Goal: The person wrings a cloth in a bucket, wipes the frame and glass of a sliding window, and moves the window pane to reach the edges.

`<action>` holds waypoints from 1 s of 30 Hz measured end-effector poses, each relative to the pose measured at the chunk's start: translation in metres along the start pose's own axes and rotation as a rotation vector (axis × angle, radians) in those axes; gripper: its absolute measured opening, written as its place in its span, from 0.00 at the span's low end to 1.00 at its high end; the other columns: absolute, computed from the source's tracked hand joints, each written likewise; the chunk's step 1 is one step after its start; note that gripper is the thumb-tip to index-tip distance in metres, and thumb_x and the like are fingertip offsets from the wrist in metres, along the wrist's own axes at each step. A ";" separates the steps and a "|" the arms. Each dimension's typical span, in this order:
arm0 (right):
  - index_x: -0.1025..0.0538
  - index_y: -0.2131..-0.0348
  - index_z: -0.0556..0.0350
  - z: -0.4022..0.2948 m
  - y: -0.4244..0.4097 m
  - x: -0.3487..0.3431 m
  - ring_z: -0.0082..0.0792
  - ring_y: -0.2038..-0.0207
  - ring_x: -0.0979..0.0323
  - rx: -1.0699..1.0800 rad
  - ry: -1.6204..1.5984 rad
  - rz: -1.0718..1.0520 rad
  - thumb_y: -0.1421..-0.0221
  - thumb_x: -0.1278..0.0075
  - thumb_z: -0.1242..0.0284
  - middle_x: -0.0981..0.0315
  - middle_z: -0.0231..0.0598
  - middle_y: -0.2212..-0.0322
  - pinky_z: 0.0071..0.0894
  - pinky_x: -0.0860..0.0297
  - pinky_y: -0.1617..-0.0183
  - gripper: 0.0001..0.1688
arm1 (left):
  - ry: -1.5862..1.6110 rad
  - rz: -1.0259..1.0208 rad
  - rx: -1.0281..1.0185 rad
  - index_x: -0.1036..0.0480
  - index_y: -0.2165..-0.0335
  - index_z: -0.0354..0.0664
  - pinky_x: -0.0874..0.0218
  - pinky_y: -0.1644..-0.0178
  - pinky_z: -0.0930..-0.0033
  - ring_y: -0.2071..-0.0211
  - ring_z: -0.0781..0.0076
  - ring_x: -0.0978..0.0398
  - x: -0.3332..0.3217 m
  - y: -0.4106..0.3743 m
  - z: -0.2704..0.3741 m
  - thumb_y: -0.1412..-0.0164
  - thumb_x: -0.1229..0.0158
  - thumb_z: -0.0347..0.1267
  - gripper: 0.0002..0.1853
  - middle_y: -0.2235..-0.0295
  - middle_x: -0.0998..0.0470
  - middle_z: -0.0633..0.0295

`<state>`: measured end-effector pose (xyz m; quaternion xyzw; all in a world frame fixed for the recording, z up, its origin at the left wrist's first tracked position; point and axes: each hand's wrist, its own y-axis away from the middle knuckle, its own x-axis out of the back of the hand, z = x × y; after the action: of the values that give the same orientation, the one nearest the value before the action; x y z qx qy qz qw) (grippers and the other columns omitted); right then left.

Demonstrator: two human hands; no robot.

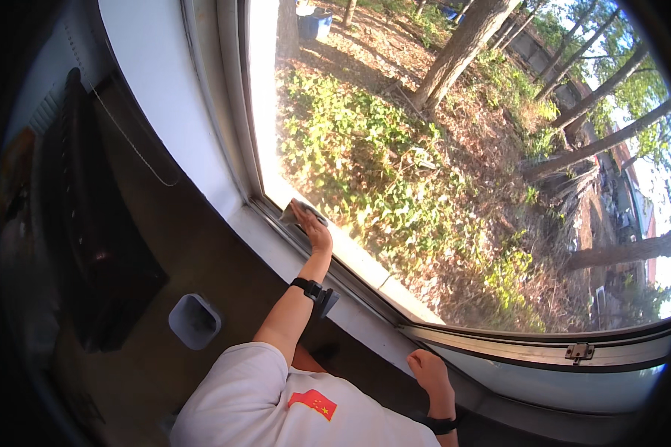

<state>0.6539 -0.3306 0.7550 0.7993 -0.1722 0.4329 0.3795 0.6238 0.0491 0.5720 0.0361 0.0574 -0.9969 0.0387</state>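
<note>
My left hand [313, 224] presses a grey cloth [292, 215] flat against the lower corner of a large window pane [402, 167], beside the metal window frame [360, 272]. The arm is stretched out, with a black strap and a small dark device at the wrist. My right hand [426, 369] is curled loosely near the windowsill [363, 329], lower right of the pane; nothing shows in it, and its wrist bears a black band.
A pale plastic bin [195, 322] stands on the dark floor at the left. Beyond it is a dark studded piece of furniture [98, 246]. A bead chain [126, 134] hangs by the white wall. A window latch [579, 352] sits on the frame at the right.
</note>
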 end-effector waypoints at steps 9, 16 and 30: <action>0.25 0.71 0.55 -0.035 -0.010 0.001 0.45 0.71 0.28 0.051 -0.017 0.036 0.50 0.51 0.65 0.27 0.44 0.76 0.37 0.33 0.67 0.12 | -0.051 -0.105 0.114 0.68 0.39 0.39 0.72 0.36 0.56 0.37 0.53 0.70 -0.002 0.019 0.040 0.34 0.75 0.44 0.32 0.38 0.69 0.48; 0.25 0.71 0.55 -0.059 -0.017 0.015 0.44 0.72 0.28 0.116 0.011 0.095 0.50 0.51 0.66 0.27 0.43 0.78 0.37 0.34 0.68 0.11 | -0.026 -0.148 -0.780 0.54 0.41 0.35 0.75 0.41 0.38 0.40 0.35 0.66 -0.013 -0.007 0.224 0.36 0.70 0.43 0.31 0.39 0.60 0.42; 0.25 0.72 0.54 -0.077 -0.025 0.007 0.47 0.70 0.28 0.025 0.047 0.044 0.49 0.52 0.64 0.26 0.44 0.76 0.40 0.33 0.66 0.12 | -0.097 0.091 -0.063 0.61 0.40 0.38 0.66 0.37 0.56 0.38 0.52 0.62 0.010 -0.057 0.008 0.34 0.77 0.43 0.30 0.39 0.61 0.48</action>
<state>0.6295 -0.2559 0.7755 0.7899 -0.1751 0.4618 0.3637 0.6085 0.1044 0.5852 -0.0107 0.0852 -0.9924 0.0876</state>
